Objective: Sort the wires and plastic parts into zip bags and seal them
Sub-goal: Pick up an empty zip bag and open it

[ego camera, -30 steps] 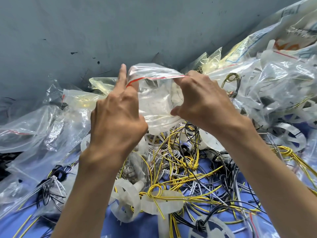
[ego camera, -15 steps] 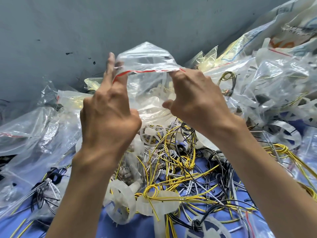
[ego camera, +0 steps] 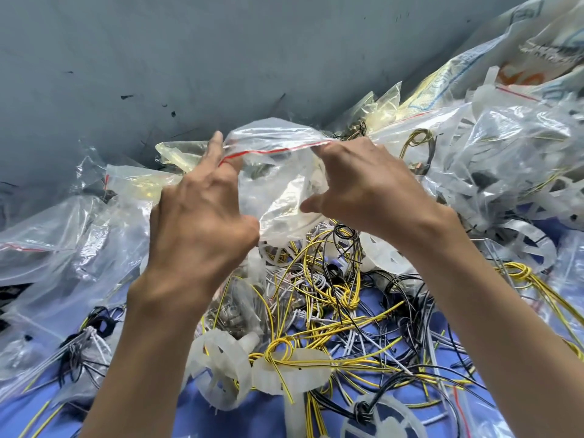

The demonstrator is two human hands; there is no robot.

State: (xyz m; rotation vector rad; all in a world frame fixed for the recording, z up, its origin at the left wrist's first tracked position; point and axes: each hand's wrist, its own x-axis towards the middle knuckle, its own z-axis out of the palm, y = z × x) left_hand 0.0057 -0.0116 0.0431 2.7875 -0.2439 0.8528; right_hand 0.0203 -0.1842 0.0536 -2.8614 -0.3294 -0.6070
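**Sealing step, head view.** The blue surface lay under everything, below the bag. Filled bags were stacked to the right of the bag, and slack clear bags lay to its left. The wire heap sat directly beneath the bag and apart from it. Its yellow, black and white strands were tangled with pale plastic wheels.

The bag itself was held up in the air, mouth uppermost. Something like a pale plastic part showed inside, but the contents could not be told more exactly. The left hand pinched the left end of the bag's mouth, forefinger straight up behind the film. The right hand gripped the right end, fingers curled narrowly over the edge. The red zip strip ran taut between the two grips, with a loose lip of film puffed above it.

**Judged step.** This bag was loaded and its closure was being made, while much of the heap remained unsorted. The next move would call for the two tracks to be lined up and pressed together from one end to the other, letting air out ahead of the pinch. A skipped stretch would leave the seal open.

**Change.** Against the view half a second before, the bag and both hands stood lower against the grey wall behind the bag. The lip above the strip was flatter. The grips and their spacing were much the same.
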